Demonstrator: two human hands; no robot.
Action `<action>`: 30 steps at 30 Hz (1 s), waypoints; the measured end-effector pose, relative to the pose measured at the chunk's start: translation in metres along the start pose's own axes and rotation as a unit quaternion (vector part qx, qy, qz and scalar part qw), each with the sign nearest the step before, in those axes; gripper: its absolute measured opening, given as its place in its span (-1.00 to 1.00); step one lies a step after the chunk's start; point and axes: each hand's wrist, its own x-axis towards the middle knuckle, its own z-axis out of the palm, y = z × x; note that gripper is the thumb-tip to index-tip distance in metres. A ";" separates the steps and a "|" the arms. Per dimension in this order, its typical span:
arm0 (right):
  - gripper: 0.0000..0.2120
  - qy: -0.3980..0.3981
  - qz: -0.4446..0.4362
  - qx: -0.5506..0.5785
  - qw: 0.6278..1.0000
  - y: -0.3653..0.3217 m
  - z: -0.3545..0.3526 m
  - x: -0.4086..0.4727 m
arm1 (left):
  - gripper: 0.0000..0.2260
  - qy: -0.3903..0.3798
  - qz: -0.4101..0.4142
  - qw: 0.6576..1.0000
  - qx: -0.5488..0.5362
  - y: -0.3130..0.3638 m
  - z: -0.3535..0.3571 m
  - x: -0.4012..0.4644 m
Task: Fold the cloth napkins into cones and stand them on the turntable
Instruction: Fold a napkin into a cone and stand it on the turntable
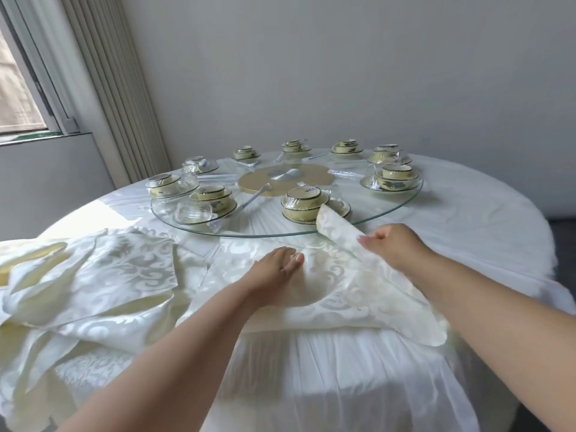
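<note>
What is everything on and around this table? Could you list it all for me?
Napkin being folded: one, cream patterned, table's near edge, one corner lifted.
Spare napkins: loose pile, count unclear, cream, left of it.
Turntable: one, clear glass, table centre; no cones on it.
Hub: one, gold with silver middle, under the glass.
Bowl sets: about ten, pale yellow with dark rims, around the turntable.
Tablecloth: one, white, covering the round table.
Window: one, upper left, beside the blinds.
Left hand: pressing flat on the napkin.
Right hand: pinching the lifted corner.
</note>
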 end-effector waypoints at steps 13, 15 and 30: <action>-0.79 0.038 -0.102 -0.046 0.993 -0.008 -0.073 0.003 | -0.65 0.058 0.055 0.996 0.049 -0.002 -0.004 0.006; -0.76 -0.102 -0.116 -0.153 0.976 -0.017 -0.053 -0.016 | -0.63 0.049 0.068 0.996 0.024 0.003 -0.010 -0.007; -0.37 0.029 0.170 -0.210 0.962 0.031 -0.038 0.036 | -0.67 0.013 -0.055 0.998 0.023 0.001 -0.029 -0.086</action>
